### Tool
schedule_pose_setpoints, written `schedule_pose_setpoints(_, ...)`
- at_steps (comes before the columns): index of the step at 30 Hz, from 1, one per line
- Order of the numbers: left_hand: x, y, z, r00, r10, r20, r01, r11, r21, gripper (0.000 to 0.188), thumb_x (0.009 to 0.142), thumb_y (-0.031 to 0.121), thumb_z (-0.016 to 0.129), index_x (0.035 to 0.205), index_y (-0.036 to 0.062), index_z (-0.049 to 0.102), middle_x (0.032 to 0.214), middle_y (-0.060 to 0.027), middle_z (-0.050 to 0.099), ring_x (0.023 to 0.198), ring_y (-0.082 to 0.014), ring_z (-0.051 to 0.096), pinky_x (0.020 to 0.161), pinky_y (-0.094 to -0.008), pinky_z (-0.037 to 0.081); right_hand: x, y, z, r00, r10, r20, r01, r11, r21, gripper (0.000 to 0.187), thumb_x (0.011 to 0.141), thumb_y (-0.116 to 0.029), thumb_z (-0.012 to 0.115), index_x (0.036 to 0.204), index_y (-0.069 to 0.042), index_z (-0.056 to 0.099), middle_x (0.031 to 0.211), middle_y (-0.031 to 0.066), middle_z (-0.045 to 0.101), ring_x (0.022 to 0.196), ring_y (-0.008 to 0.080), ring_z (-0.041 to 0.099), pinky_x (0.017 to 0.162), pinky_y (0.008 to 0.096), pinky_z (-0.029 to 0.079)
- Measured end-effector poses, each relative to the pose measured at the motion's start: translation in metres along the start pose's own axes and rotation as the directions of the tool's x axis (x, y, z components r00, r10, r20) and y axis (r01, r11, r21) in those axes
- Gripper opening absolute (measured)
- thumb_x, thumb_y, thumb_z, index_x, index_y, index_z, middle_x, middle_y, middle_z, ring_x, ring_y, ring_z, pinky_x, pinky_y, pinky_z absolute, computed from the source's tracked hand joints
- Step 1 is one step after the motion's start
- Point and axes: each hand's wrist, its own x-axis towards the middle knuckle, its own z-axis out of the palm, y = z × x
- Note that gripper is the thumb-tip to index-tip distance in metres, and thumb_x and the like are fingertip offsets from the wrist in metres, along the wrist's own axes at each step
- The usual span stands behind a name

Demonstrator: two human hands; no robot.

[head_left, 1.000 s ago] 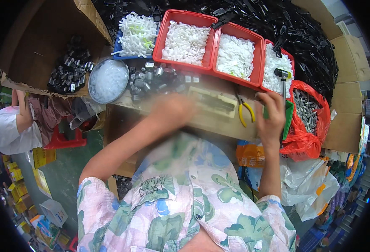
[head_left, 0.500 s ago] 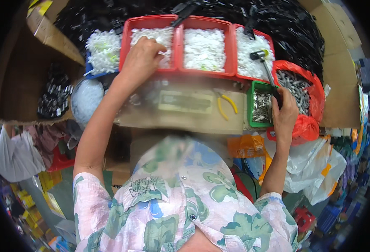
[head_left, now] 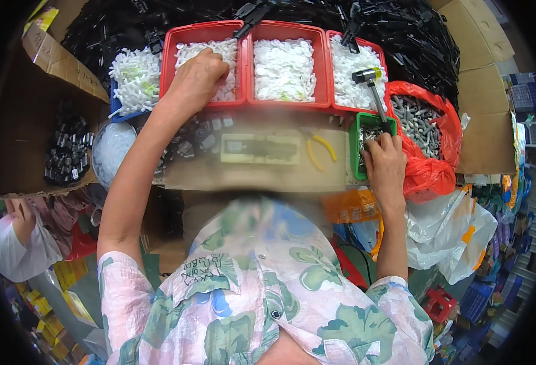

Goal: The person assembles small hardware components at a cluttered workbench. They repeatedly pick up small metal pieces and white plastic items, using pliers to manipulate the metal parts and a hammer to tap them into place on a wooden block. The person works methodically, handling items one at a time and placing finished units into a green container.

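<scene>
My left hand [head_left: 200, 78] reaches into the left red bin [head_left: 169, 45] of small white plastic pieces [head_left: 226, 52]. Its fingers are curled down among them, and the fingertips are hidden. My right hand [head_left: 386, 164] bends over the green tray [head_left: 358, 121], fingers drawn together above small metal pins [head_left: 372, 132]; what they pinch is hidden. A hammer [head_left: 374, 97] with a black-and-yellow head leans over the right red bin [head_left: 330, 79], its dark grip reaching the tray beside my right knuckles. On the cardboard worktop [head_left: 201, 173] lies a pale rectangular block [head_left: 259, 149] with a dark long part in it.
Yellow-handled pliers [head_left: 324, 146] lie right of the block. A red bag [head_left: 429, 173] of grey metal parts stands at right. At left are a blue bin [head_left: 119, 112], a bowl of clear pieces [head_left: 113, 152] and dark parts [head_left: 68, 146]. Black parts [head_left: 414, 36] heap behind.
My right hand has let go of the hammer and moved left onto the green tray. My left hand stays over the left red bin. The whole view has shifted slightly.
</scene>
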Motion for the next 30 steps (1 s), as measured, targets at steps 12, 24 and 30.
schedule_pose_setpoints(12,-0.033,0.051,-0.023,0.877,-0.465,0.12,0.284,0.3,-0.911,0.015,0.094,0.014,0.07,0.1,0.0006,0.067,0.083,-0.0034,0.07,0.077,-0.0087,0.066,0.064,-0.0231,0.047,0.002,0.007,0.01,0.987,-0.03,-0.156,0.066,0.972,0.226,0.007,0.082,-0.007,0.071,0.087,-0.006,0.067,0.086,0.0074,0.06,0.087,0.0277,0.058,0.07,0.043,0.043)
schedule_pose_setpoints(24,-0.054,0.124,0.0,0.778,-0.42,0.467,0.392,-0.257,-0.883,0.014,0.095,0.017,0.07,0.099,0.0032,0.069,0.086,-0.0058,0.072,0.071,-0.0087,0.064,0.062,-0.0193,0.048,0.016,-0.05,-0.011,0.953,0.223,-0.204,0.004,0.667,0.745,0.014,0.075,0.007,0.067,0.088,0.0,0.068,0.083,0.0095,0.069,0.075,0.0198,0.066,0.071,0.0318,0.052)
schedule_pose_setpoints(30,-0.058,0.14,0.008,0.785,-0.43,0.447,0.36,-0.272,-0.893,0.014,0.093,0.016,0.072,0.097,0.0032,0.069,0.086,-0.0065,0.073,0.07,-0.0081,0.065,0.061,-0.0197,0.048,0.033,-0.111,-0.008,0.948,0.104,-0.3,0.243,0.369,0.897,0.018,0.074,0.008,0.07,0.09,0.0,0.069,0.088,0.0091,0.07,0.08,0.0199,0.067,0.074,0.0312,0.052)
